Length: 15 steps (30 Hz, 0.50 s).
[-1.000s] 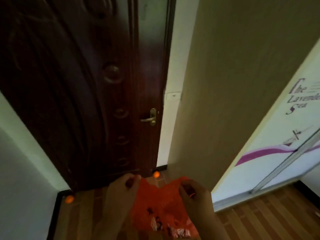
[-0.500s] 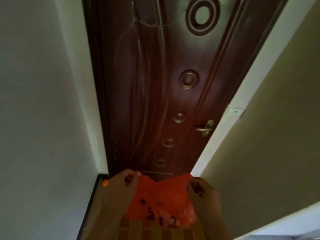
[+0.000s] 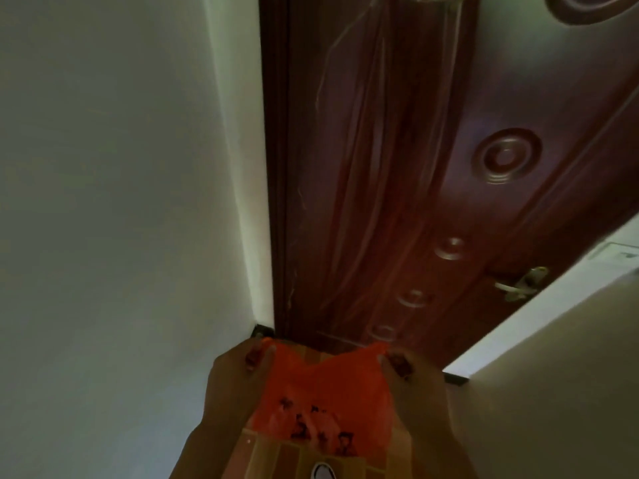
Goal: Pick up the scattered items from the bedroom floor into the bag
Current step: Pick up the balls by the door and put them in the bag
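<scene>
Fingers (image 3: 257, 357) of both my hands are curled onto the top edge of the red bag (image 3: 321, 392), pinching it at its two corners. My left hand (image 3: 231, 382) has the left corner, my right hand (image 3: 415, 385) the right one, and between them the plastic hangs in a shallow sag with dark printing low on its front. I hold it just in front of me, above the wooden floor (image 3: 276, 454), close to the foot of the dark door (image 3: 397, 167) and the white wall (image 3: 103, 202) on my left.

I cannot see any loose item on the floor from here; the bag and my hands cover most of the little floor that shows. A pale rounded shape (image 3: 323, 473) sits at the bottom edge, and I cannot tell what it is.

My worries, as I judge them:
- Both hands are taken up with the bag, so picking anything up means letting one corner go. The mouth could then flop closed and an item could slide off the outside and land back on the floor.
- The plastic is thin and slippery. A pinch this near the rim could slip if weight is added.
- My view is tilted up at the door, not down at the floor. Something small tucked in the corner by the door frame could easily be missed.
- The space between wall and door is narrow, so bending down here could bump the bag against either.
</scene>
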Available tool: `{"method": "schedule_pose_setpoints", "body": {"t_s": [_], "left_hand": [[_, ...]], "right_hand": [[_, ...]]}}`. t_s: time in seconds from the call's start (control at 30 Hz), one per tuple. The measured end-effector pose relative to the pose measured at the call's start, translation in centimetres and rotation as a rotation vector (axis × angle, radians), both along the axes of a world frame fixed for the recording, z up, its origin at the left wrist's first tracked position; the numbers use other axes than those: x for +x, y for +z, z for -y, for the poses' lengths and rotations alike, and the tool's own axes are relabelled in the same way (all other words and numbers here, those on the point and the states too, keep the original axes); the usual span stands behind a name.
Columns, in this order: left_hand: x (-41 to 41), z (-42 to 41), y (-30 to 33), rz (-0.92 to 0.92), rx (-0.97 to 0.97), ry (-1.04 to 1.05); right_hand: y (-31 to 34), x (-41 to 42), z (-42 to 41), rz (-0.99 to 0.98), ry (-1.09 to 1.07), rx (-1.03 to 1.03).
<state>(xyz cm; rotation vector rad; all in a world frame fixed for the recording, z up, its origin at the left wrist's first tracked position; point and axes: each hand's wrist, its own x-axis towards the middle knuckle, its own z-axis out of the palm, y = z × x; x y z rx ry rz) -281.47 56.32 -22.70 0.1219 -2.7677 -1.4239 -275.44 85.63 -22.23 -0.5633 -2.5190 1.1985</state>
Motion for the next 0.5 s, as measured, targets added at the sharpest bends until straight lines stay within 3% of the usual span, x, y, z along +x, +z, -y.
{"method": "schedule_pose_setpoints", "body": {"t_s": [0.5], "left_hand": [[-9.9,2.6,-9.0,0.229,-0.088,0.033]], "right_hand": [[-10.3,-14.5,1.2,0.228,0.171,-0.094]]}}
